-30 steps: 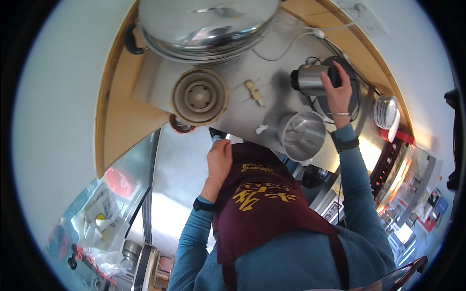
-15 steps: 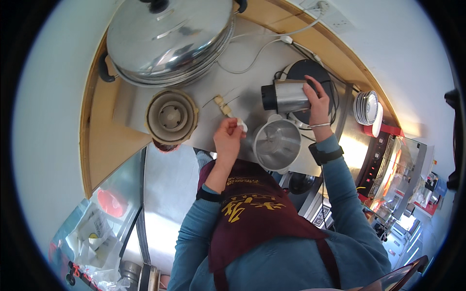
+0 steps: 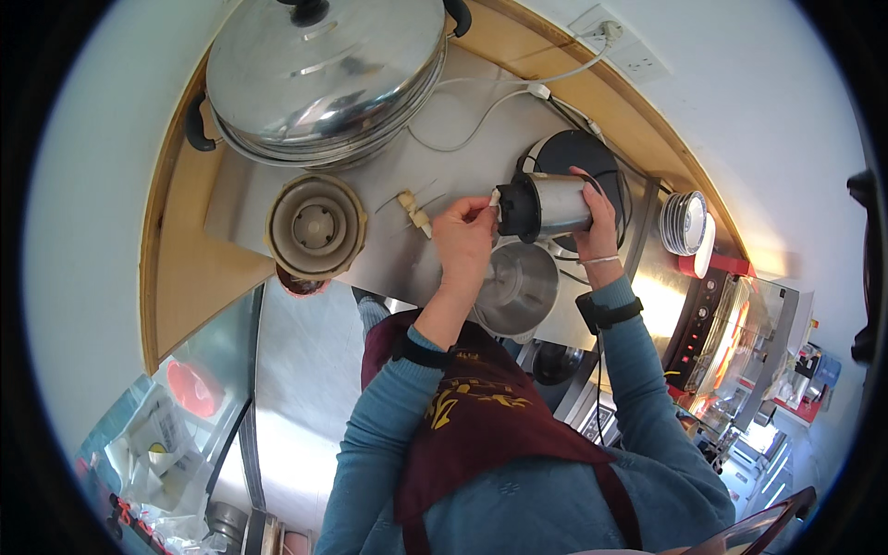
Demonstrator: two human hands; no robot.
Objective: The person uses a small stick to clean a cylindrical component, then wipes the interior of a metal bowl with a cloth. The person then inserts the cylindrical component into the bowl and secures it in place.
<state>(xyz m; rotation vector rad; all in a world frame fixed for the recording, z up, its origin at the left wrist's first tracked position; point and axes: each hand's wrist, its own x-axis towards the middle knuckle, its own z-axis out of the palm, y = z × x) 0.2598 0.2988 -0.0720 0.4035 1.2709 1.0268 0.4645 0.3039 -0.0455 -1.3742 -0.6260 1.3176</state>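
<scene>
In the head view, clock read from its centre: holding on its side, at two o'clock, a silver metal cylinder with a black plastic end [image 3: 564,205], with the right hand [image 3: 599,220] spread wide around the far end. With the left hand [image 3: 465,236], pinching narrowly a small, pale white scrap [image 3: 495,198] at the black end; cannot tell contact from gap there. Could lose the scrap through so slight a pinch, or drop the smooth cylinder through one-handed support. At three o'clock, below it, showing a round, shiny grey open vessel [image 3: 544,301], contents unclear. At ten, showing a ringed, round beige vessel [image 3: 348,254] with a holed disc at its bottom. At eleven, showing a large, domed steel pan with black handles [image 3: 324,88], lidded, contents hidden.
</scene>
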